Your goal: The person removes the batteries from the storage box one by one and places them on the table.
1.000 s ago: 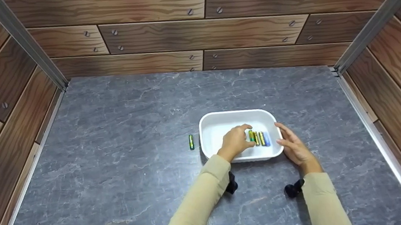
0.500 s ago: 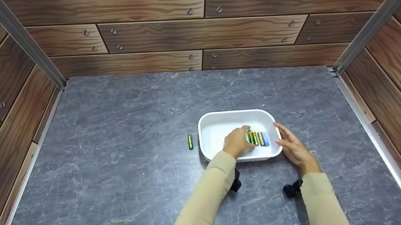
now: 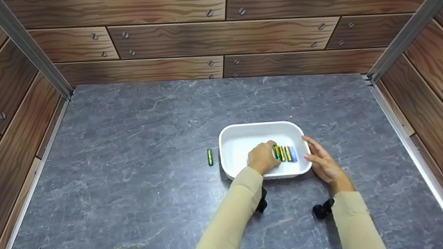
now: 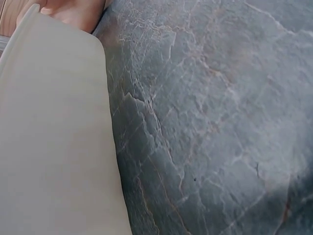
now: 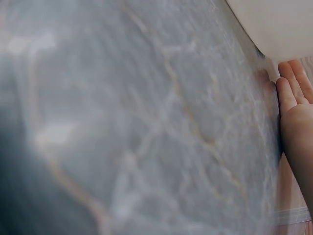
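Observation:
A white plastic tub (image 3: pixel 239 139) stands on the grey table. Inside it, several batteries lie side by side in a row: green-and-gold batteries (image 3: pixel 282 153) and a blue one (image 3: pixel 293 154) at the right end. My left hand (image 3: pixel 262 157) reaches over the tub's near wall. Its curled thumb and fingers pinch the leftmost battery at its two ends, partly hiding it. My right hand (image 3: pixel 325 163) holds the tub's right rim, thumb and forefinger tips over the edge. In the right wrist view its other fingers (image 5: pixel 293 81) extend along the outside wall.
One more green battery (image 3: pixel 210 157) lies on the table just left of the tub. Wood-patterned panels (image 3: pixel 174 40) wall in the back and both sides, with metal posts (image 3: pixel 26 45) at the corners.
My left hand has moved slightly right, and its thumb and fingers have closed in on the leftmost battery. My right hand stays at the tub's rim. The battery row looks unchanged.

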The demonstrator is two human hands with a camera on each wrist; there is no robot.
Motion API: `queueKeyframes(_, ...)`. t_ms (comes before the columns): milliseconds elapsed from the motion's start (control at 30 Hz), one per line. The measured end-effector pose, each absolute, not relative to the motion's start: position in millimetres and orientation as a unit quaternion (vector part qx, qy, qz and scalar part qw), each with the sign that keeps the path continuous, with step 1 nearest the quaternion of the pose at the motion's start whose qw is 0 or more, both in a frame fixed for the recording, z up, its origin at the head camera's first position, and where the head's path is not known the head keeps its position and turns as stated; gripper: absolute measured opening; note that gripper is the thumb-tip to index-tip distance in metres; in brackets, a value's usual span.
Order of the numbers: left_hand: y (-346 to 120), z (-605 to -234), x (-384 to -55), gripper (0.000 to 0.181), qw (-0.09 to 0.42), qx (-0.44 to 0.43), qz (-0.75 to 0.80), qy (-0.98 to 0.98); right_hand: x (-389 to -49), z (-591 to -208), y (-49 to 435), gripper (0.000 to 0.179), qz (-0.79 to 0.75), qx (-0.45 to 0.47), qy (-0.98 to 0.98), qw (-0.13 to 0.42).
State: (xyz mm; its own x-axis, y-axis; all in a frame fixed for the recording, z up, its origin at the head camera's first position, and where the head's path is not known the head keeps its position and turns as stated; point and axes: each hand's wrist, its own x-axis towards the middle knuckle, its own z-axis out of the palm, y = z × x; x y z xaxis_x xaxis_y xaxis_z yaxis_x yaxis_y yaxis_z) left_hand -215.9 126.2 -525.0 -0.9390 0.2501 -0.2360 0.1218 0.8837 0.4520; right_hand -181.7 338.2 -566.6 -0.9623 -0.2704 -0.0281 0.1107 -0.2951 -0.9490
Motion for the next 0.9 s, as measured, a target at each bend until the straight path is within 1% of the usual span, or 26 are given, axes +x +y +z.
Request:
queueKeyframes(300, 123.7, -522.8, -217.4, 0.056, 0.159, 0.094, 0.223, 0.957, -181.7, -566.2, 335.3, 0.052, -0.801, -0.061, 0.583, 0.118)
queueKeyframes(500, 119.6, -515.0, -222.6, 0.053, 0.171, 0.098, 0.219, 0.955, -181.2, -566.1, 334.5, 0.053, -0.798, -0.042, 0.591, 0.113)
queueKeyframes(667, 115.4, -506.9, -229.5, 0.055, 0.176, 0.104, 0.209, 0.956, -181.3, -566.2, 336.1, 0.053, -0.796, -0.036, 0.594, 0.110)
queueKeyframes(900, 110.2, -495.9, -234.9, 0.059, 0.183, 0.117, 0.204, 0.955, -182.5, -567.7, 338.1, 0.053, -0.801, -0.064, 0.584, 0.115)
